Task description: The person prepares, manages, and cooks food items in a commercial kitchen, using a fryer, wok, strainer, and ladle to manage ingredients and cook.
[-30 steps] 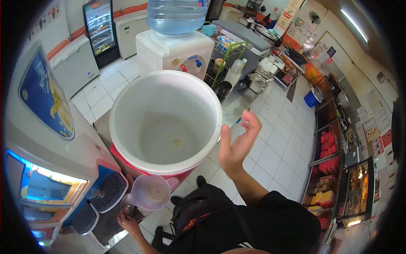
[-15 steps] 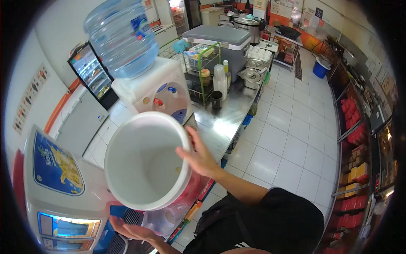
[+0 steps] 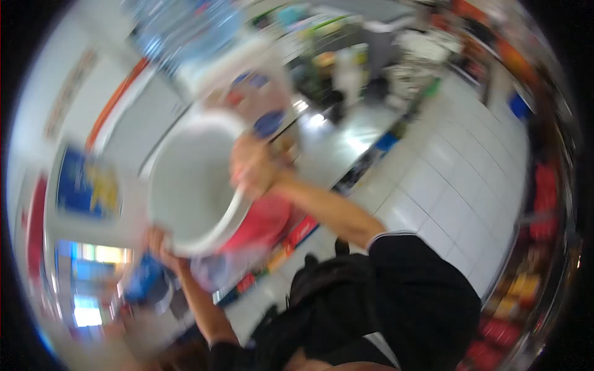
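Observation:
A white bucket is tilted with its wide mouth toward me, and nothing shows inside it. My right hand is closed over the rim on the bucket's right side. At the lower left of the rim, my left hand grips the edge, its fingers partly smeared by motion. Just below the bucket is a pink-red container, partly hidden. A clear plastic container sits lower, near the counter's edge.
A water dispenser with a large blue bottle stands behind the bucket. To the left is a white machine with a blue-and-yellow panel. The steel counter runs away to the right, beside the tiled floor.
My left hand has risen from below the bucket to its rim. My right hand has closed over the rim. The view has swung and blurred.

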Demonstrator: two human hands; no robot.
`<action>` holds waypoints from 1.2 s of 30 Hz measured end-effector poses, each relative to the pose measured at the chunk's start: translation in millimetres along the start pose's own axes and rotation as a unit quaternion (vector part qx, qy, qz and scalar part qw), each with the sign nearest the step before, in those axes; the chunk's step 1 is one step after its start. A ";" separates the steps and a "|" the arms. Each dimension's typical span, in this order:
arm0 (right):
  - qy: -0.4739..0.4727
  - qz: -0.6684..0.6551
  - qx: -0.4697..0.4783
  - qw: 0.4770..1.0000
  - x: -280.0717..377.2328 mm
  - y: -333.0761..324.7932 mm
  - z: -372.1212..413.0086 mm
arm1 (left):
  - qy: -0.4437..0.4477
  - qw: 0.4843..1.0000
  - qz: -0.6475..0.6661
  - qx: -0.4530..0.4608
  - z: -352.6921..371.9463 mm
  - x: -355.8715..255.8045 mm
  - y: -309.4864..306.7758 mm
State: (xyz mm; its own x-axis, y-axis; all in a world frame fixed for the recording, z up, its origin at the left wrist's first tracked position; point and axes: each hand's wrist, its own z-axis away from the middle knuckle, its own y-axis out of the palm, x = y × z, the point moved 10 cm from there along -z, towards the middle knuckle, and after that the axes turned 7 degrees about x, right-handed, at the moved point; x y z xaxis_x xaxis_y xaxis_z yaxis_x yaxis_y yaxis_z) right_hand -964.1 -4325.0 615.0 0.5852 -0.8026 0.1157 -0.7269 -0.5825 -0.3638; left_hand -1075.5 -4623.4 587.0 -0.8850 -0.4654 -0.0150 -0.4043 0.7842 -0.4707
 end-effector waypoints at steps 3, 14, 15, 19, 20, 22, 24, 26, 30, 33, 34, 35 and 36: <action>-0.009 -0.113 -0.029 0.993 11.1 -21.9 -18.5 | -0.111 0.977 0.180 0.008 -25.3 -4.4 -5.8; 0.084 -0.015 -0.019 0.996 82.0 -123.7 -18.1 | -0.083 0.935 0.342 0.027 -60.8 -75.0 -5.9; 0.098 0.009 -0.027 0.995 91.1 -139.8 -16.0 | -0.069 0.929 0.361 0.036 -68.8 -86.0 -0.3; 0.151 0.096 -0.057 0.982 126.3 -208.2 1.0 | -0.018 0.904 0.423 0.054 -96.5 -148.5 14.3; 0.172 0.119 -0.065 0.976 133.4 -226.7 7.0 | -0.003 0.893 0.446 0.067 -101.8 -166.0 20.6; 0.209 0.173 -0.091 0.958 147.2 -266.0 23.6 | 0.023 0.869 0.491 0.064 -107.1 -200.7 41.3; 0.203 0.224 -0.102 0.948 159.0 -304.3 47.6 | 0.062 0.842 0.533 0.057 -113.3 -245.5 64.5; 0.194 0.264 -0.107 0.939 171.7 -345.0 66.6 | 0.035 0.828 0.552 0.093 -117.4 -287.7 100.2; 0.245 0.314 -0.090 0.913 164.8 -429.0 113.4 | 0.056 0.783 0.610 0.109 -127.3 -393.9 168.5; 0.266 0.348 -0.075 0.896 157.8 -489.0 134.9 | 0.063 0.762 0.633 0.123 -132.2 -470.6 211.6; 0.274 0.359 -0.050 0.891 148.5 -510.6 138.6 | 0.069 0.758 0.634 0.140 -136.9 -496.8 227.7; 0.270 0.369 -0.048 0.888 142.5 -532.1 142.4 | 0.073 0.753 0.640 0.134 -146.7 -521.4 242.0; 0.283 0.380 -0.039 0.880 133.2 -551.1 148.7 | 0.078 0.752 0.634 0.163 -151.9 -549.8 257.9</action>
State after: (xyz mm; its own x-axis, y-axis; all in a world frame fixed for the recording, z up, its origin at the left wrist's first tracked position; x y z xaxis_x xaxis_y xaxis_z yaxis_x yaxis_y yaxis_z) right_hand -432.1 -4091.8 693.5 -0.3381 -0.8863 0.3164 -0.8660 0.1614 -0.4732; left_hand -728.3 -4103.0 607.9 -0.5387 0.6449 -0.5421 0.8424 0.4031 -0.3576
